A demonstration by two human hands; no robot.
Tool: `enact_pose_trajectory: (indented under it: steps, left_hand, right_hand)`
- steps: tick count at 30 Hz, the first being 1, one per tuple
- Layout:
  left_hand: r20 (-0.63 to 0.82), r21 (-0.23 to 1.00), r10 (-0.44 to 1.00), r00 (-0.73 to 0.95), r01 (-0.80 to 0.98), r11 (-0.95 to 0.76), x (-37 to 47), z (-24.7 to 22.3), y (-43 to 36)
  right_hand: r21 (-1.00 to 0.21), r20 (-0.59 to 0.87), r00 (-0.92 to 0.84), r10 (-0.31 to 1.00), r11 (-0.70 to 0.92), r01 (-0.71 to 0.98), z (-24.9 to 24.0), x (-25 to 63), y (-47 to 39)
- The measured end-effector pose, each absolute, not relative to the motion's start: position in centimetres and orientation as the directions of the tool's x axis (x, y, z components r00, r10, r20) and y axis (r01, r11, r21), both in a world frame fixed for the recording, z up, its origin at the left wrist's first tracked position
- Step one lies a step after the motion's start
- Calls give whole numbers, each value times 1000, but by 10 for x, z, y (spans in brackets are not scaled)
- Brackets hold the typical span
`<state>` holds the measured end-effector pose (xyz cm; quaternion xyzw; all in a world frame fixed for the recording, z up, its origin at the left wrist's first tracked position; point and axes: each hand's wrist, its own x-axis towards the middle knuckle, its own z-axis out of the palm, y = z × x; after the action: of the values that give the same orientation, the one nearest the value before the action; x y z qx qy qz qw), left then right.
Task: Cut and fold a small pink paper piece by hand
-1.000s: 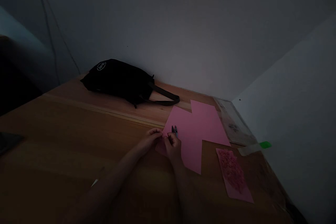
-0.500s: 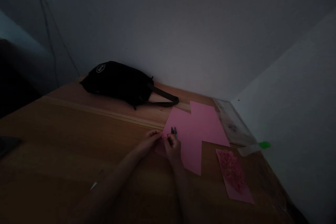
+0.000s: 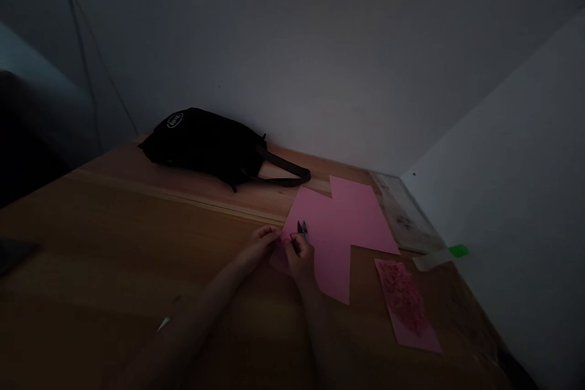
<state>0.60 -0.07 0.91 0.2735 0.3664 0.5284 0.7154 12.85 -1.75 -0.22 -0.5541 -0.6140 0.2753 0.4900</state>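
My left hand (image 3: 261, 247) is closed at the left edge of a pink sheet (image 3: 333, 262), its fingertips pinched on something too small to make out. Close beside it, my right hand (image 3: 300, 257) also pinches over the sheet, and what it holds is hidden by the fingers. Small dark-tipped snips (image 3: 302, 227) lie on the paper just beyond my right hand. Another pink sheet (image 3: 359, 210) lies at the back right. To the right, a heap of small pink pieces (image 3: 404, 295) rests on a narrow pink paper (image 3: 418, 341).
A black bag (image 3: 201, 143) with a strap lies at the back of the wooden table (image 3: 114, 231). A clear plastic packet (image 3: 406, 213) and a green-ended strip (image 3: 458, 250) are at the right by the wall. A dark object (image 3: 16, 254) sits at the left edge.
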Motion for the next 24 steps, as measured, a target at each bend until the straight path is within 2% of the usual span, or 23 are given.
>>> enact_pose_trajectory:
  steps: [18,24]
  left_hand:
    - [-235,812,957,168,-507,288,5,2,2]
    - [-235,773,956,174,-563,292,6,1,3]
  right_hand:
    - [-880,306,85,948,248,406,-2,128,-18]
    - [-877,303,83,950,244,413,-1,129,-17]
